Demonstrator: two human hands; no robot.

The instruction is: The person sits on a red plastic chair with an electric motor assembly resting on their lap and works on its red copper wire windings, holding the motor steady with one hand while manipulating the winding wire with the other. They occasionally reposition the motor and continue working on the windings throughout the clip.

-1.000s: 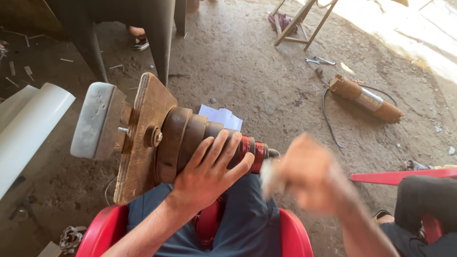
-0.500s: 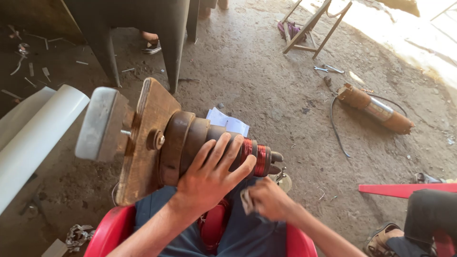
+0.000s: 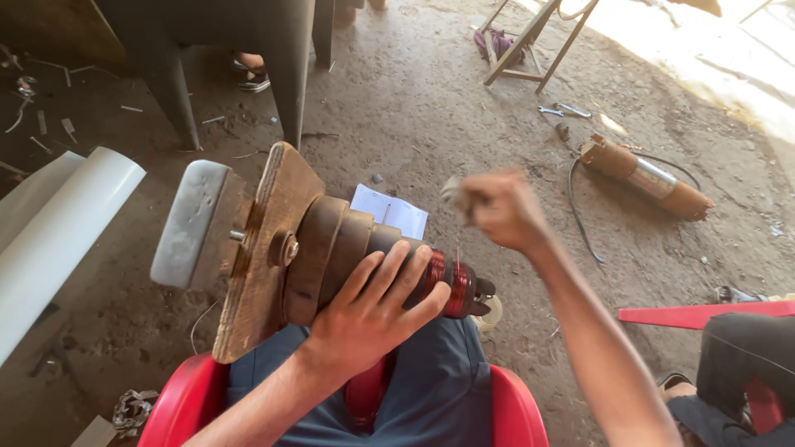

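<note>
Presently, the dirt floor (image 3: 397, 108) fills the view. At 9 o'clock lies a white curved sheet (image 3: 58, 232). On the person's lap, above a red chair (image 3: 190, 406), rests the largest work item: a stepped wooden winding former (image 3: 323, 257) with a flat wooden end plate (image 3: 265, 248) and a grey block (image 3: 186, 223) on its 9 o'clock end. Its narrow end, pointing toward 3 o'clock, carries a red copper wire coil (image 3: 447, 281). The left hand (image 3: 373, 319) lies over the former, fingers spread and curled on it beside the coil. The right hand (image 3: 497, 207) is raised at 1 o'clock of the coil, closed in a fist on something small and blurred; what it is cannot be told. At 2 o'clock a brown cylindrical pump motor (image 3: 646, 178) lies on the floor. A white paper (image 3: 389, 211) lies behind the former.
</note>
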